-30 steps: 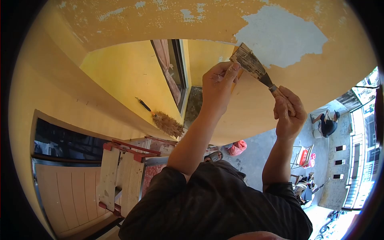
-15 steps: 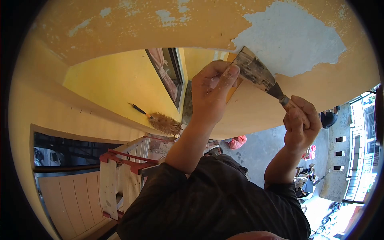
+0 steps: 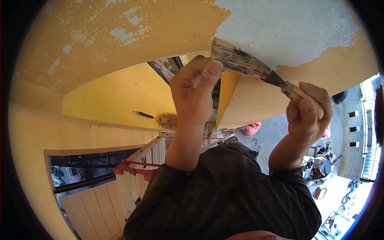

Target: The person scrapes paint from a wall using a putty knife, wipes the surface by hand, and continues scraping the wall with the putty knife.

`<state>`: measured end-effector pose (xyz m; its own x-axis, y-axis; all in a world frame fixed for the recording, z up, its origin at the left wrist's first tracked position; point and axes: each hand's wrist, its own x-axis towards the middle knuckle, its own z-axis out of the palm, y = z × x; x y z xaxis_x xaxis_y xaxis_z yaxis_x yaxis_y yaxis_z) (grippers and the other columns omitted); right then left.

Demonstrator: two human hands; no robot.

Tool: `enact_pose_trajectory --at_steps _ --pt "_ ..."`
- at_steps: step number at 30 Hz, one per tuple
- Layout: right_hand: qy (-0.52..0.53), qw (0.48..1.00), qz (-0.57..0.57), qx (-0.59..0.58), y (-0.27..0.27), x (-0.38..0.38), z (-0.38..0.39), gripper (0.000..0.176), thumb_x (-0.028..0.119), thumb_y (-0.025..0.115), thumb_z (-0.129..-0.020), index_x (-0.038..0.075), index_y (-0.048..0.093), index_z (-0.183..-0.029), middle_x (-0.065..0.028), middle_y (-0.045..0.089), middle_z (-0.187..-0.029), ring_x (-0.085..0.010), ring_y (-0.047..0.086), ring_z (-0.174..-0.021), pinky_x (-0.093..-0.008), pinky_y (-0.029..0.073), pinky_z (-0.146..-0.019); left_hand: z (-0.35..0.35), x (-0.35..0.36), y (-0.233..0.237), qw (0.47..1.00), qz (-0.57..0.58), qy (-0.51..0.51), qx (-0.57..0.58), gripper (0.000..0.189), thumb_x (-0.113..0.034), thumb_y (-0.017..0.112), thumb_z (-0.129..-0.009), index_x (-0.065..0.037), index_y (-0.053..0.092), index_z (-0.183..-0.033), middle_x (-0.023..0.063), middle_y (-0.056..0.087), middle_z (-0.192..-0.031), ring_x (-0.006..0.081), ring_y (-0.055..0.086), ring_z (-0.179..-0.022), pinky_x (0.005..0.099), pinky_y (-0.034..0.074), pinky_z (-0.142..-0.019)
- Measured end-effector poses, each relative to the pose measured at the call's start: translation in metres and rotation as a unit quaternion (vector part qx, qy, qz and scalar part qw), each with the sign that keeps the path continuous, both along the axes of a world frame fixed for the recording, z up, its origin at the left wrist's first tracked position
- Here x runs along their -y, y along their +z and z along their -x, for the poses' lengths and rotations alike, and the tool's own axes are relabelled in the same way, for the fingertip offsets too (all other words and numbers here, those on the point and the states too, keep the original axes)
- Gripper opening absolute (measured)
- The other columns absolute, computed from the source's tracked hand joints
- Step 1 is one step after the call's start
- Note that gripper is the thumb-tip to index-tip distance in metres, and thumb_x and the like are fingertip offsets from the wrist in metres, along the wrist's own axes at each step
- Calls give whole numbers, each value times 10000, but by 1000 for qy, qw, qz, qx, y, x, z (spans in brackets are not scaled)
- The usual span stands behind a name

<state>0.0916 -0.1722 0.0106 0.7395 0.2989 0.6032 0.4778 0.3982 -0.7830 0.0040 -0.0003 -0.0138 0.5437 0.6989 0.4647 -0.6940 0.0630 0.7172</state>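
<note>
**What I can't make out**

My right hand (image 3: 308,114) hides most of the scraper (image 3: 244,64) handle. My left hand (image 3: 194,94) covers the blade's 9 o'clock corner, so I can't tell how my fingers sit there. It also blocks most of the window (image 3: 166,66) and part of the brush (image 3: 166,119). The bare patch (image 3: 288,28) runs off at 12 o'clock. The yard clutter (image 3: 318,168) at 4 o'clock is too small to name.

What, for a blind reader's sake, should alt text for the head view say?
A person scrapes yellow paint off a ceiling with a putty knife: right hand holds the handle, left hand presses the blade. A bare grey patch shows above; a stepladder stands below.
</note>
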Motion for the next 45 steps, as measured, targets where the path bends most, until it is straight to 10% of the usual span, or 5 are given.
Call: enact_pose_trajectory --at_steps 9,13,30,32,45 --pt "161 940 -287 92 -2 -38 7 253 355 469 -916 135 577 -851 -51 413 -874 -142 393 -838 -350 373 -700 -6 8 -4 999 -9 -33 14 127 -81 614 -855 42 608 -886 39 564 -808 84 475 -757 214 363 -706" --pt "385 866 -312 69 8 -39 -5 393 384 393 -949 190 404 -607 50 397 -654 -89 404 -636 -265 311 -616 -11 11 -3 997 0 -43 66 107 -54 605 -852 37 606 -908 62 585 -852 109 507 -791 243 385 -742" --pt "309 880 -355 57 1 -49 8 357 249 350 -924 195 351 -571 46 390 -578 -90 371 -537 -267 279 -559 -3 12 5 997 42 -41 40 118 -77 538 -896 32 581 -891 44 536 -804 130 486 -784 297 407 -744" --pt "301 880 -364 49 -3 -49 8 358 245 350 -922 194 351 -567 47 387 -570 -91 369 -530 -270 277 -556 -5 9 -9 998 -35 -52 20 256 -167 391 -959 -17 556 -1085 114 584 -1113 214 561 -989 476 405 -894" --pt "308 860 -405 33 -9 -59 7 350 263 328 -946 171 344 -609 34 378 -580 -99 360 -533 -280 286 -580 -4 6 -10 999 -25 -13 19 216 -180 410 -954 -10 543 -958 91 531 -958 182 511 -919 404 440 -824"
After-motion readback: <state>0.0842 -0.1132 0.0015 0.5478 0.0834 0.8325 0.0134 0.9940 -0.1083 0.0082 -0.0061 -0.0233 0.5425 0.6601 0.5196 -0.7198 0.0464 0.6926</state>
